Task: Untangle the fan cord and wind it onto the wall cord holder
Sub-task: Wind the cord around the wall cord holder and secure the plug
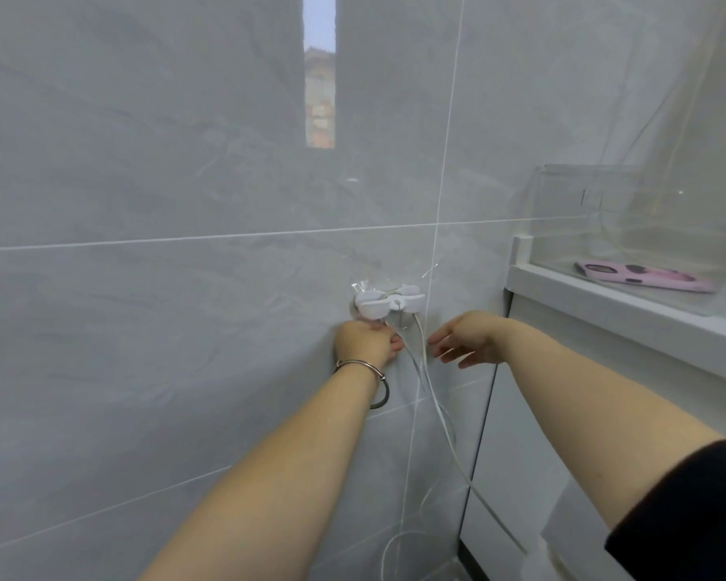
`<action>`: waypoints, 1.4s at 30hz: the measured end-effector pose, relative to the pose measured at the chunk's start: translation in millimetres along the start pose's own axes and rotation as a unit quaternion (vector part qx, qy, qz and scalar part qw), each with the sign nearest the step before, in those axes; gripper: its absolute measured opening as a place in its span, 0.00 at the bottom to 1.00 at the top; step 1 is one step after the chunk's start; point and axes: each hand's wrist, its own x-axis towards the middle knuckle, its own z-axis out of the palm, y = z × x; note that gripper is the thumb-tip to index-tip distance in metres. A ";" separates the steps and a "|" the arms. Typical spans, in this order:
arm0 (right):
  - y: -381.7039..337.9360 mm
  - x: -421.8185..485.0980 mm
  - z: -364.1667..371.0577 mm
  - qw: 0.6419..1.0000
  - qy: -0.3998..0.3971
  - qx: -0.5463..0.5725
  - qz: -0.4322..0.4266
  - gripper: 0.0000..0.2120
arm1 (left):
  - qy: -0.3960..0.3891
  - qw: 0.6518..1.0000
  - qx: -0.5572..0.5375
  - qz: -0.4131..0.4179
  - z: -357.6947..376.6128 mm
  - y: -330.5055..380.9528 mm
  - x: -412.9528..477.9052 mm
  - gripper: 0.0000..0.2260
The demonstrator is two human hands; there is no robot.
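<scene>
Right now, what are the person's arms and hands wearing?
Both hands are bare, no gloves. The left hand has a thin silver bangle and a dark elastic band on its wrist. The right hand has a bare forearm ending in a black sleeve.

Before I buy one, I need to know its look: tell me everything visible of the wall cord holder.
The cord holder is a small white plastic piece stuck on the grey tiled wall, with crinkled clear film behind it. Rounded wings spread left and right of a round middle knob. A white cord hangs from its underside. The left hand grips the cord just below its left wing; the open right hand is near, not touching.
</scene>
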 end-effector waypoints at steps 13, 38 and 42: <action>-10.3 -1.4 11.1 0.994 0.023 -0.110 0.012 0.13 | -0.086 0.973 -0.197 -0.086 -1.7 9.6 -16.1 0.15; -92.2 -63.9 -33.4 0.971 0.042 0.233 0.012 0.15 | -0.153 0.974 0.165 -0.009 -27.3 53.1 -65.2 0.08; -93.1 -68.5 -30.6 0.960 0.040 0.278 0.015 0.12 | -0.228 0.960 0.165 -0.011 -8.8 42.9 -69.5 0.16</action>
